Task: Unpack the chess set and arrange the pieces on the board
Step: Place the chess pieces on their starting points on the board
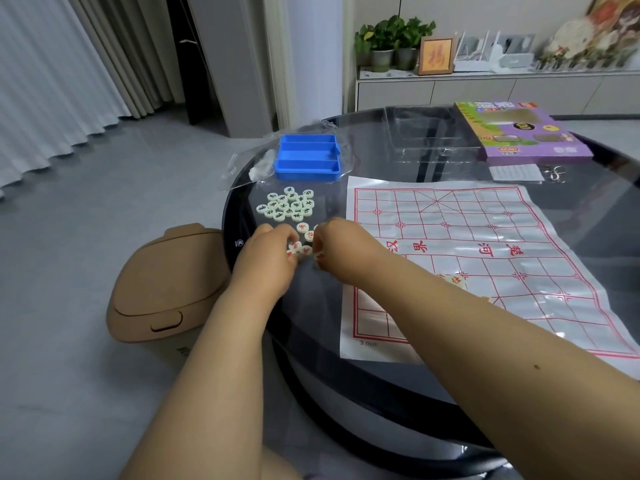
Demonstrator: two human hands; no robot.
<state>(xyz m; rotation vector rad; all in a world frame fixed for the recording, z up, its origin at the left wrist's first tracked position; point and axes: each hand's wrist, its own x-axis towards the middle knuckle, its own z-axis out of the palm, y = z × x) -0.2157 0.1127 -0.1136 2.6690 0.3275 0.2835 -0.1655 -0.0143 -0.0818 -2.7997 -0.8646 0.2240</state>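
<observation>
A white plastic xiangqi board (485, 258) with red lines lies spread on the round dark glass table (398, 393). Left of it sits a cluster of pale round pieces with black characters (287, 204). Nearer me lie several red-character pieces (302, 239), and both hands are over them. My left hand (268, 252) has curled fingers pinching a red piece at its fingertips. My right hand (334, 244) pinches another red piece by its edge. One red piece (456, 280) lies on the board beside my right forearm.
An empty blue plastic tray (308, 157) stands behind the pieces on a clear plastic bag (242, 164). A purple game box (519, 133), a clear insert (429, 133) and a paper slip (516, 173) lie at the back. A tan lidded bin (166, 285) stands on the floor left.
</observation>
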